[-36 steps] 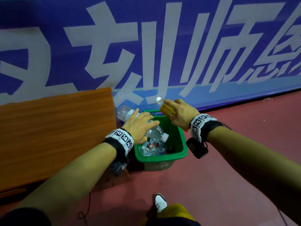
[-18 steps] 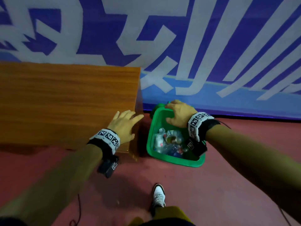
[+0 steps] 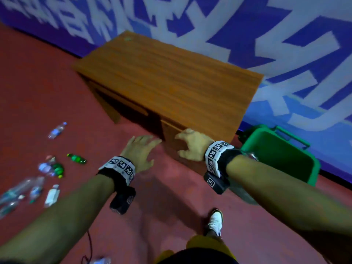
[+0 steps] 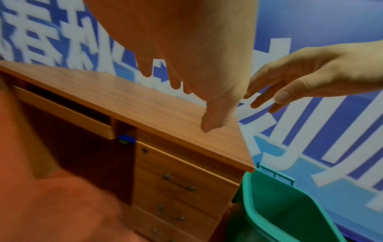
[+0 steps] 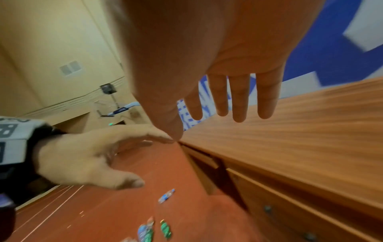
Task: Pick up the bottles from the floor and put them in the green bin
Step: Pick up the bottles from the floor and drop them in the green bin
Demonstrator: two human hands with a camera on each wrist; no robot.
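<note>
Several plastic bottles lie scattered on the red floor at the left: a clear one with a blue label [image 3: 56, 130], a green one [image 3: 76, 158], and a blurred cluster [image 3: 28, 187] nearer me. The green bin [image 3: 285, 159] stands at the right beside the desk, its inside hidden from the head view. My left hand [image 3: 142, 151] hovers with fingers spread and holds nothing. To its right, in front of the desk drawers, my right hand [image 3: 190, 147] hangs empty with loosely bent fingers. Both hands are well away from the bottles. The green bin [image 4: 290, 212] also shows in the left wrist view.
A wooden desk [image 3: 171, 77] with drawers stands against the blue banner wall [image 3: 247, 25], between the bottles and the bin. My white shoe [image 3: 215, 221] is on the floor below my arms. A thin cable [image 3: 89, 244] lies at the bottom left.
Both hands have let their bottles go into the bin and come away empty. My view has swung left, so the bin now sits at the right and the floor bottles appear.
</note>
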